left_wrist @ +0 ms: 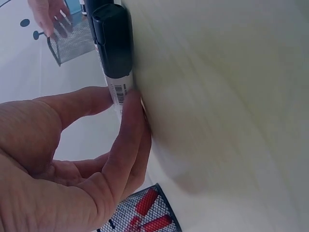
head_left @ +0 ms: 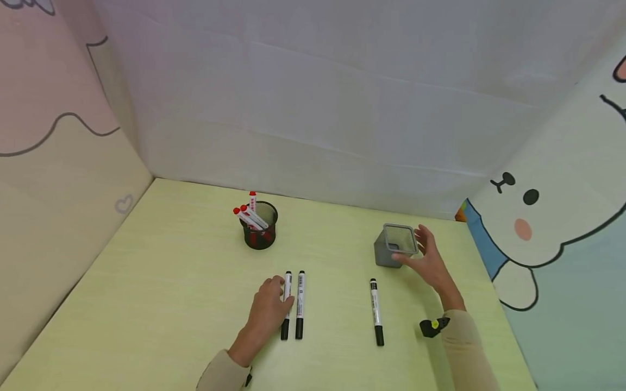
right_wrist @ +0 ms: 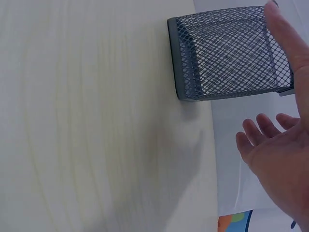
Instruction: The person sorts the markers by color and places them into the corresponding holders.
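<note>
My left hand (head_left: 266, 309) pinches a white marker with a black cap (left_wrist: 116, 53) between thumb and fingers as it lies on the table. Close beside it, to the right, lies a second black-capped marker (head_left: 300, 296), and a third marker (head_left: 375, 307) is farther right. Around the near and right sides of a grey square mesh pen holder (head_left: 383, 254) my right hand (head_left: 432, 269) is spread. Its thumb (right_wrist: 286, 36) overlaps the holder's rim; whether it touches I cannot tell. The other fingers stand apart from the mesh.
A black round mesh pen holder (head_left: 264, 239) with several red-capped markers (head_left: 254, 217) stands at the back left. White cloth (head_left: 313, 108) rises behind the pale table (head_left: 171, 271). Printed panels (head_left: 552, 228) flank both sides.
</note>
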`<state>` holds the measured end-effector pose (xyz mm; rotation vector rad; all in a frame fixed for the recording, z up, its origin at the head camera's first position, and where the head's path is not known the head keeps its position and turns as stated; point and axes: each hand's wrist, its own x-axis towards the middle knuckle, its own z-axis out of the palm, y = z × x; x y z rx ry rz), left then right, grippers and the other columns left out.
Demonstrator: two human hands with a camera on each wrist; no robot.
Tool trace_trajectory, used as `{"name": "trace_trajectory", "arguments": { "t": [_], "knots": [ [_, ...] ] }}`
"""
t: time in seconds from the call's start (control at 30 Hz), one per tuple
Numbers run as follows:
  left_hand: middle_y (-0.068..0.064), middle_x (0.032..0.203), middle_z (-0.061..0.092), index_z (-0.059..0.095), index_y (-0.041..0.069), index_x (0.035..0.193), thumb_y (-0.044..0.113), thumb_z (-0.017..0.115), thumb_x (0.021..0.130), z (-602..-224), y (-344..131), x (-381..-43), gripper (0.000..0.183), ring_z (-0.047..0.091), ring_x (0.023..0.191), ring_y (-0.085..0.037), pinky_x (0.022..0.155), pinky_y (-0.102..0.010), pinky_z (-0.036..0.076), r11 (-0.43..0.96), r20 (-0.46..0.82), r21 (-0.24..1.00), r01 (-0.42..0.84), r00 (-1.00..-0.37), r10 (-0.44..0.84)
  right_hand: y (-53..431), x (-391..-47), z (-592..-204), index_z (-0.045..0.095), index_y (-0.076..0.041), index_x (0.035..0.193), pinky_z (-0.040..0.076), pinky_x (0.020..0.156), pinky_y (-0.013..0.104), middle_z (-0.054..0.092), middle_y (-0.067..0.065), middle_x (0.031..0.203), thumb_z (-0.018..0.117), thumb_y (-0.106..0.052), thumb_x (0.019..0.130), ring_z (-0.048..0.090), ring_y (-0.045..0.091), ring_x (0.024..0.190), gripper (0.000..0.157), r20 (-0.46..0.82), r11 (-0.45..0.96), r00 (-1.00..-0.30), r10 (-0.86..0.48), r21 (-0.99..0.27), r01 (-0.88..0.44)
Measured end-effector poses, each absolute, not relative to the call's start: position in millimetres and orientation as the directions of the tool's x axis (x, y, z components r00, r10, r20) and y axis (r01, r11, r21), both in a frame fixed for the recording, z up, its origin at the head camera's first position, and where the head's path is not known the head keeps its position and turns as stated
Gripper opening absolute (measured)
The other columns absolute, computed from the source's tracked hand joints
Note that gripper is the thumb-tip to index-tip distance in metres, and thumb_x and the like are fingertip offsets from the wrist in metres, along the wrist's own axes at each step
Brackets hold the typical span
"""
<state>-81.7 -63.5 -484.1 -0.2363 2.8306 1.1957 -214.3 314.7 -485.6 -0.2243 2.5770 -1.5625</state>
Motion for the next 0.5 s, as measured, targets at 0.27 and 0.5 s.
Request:
{"name": "trace_trajectory", "arguments": {
  "t": [0.27,0.5],
  "knots": [
    [-0.011,0.088,0.06,0.063,-0.008,0.114,0.005,0.079,0.087,-483.8,-63.8,-83.3,0.034,0.055,0.077,-0.022,0.065,-0.036,0.049,0.68,-0.129,0.711,-0.178,-0.984,-0.123,313.2,-219.3,-492.8,-0.005,-0.01,0.164,0.021,0.117,0.065,0.009,0.027,0.166,0.078,-0.014,0.092,0.015,0.047,0.152,0.11,-0.061,0.445,-0.973,-0.225,-0.894,-0.047],
    [-0.009,0.086,0.058,0.063,-0.008,0.114,0.004,0.078,0.088,-484.5,-63.5,-82.8,0.033,0.053,0.075,-0.021,0.063,-0.033,0.046,0.672,-0.138,0.717,-0.182,-0.983,-0.118,315.9,-222.1,-498.3,0.004,-0.01,0.164,0.026,0.115,0.064,0.024,0.026,0.162,0.078,-0.013,0.093,0.026,0.045,0.148,0.103,-0.082,0.446,-0.967,-0.24,-0.895,-0.035]
  ]
}}
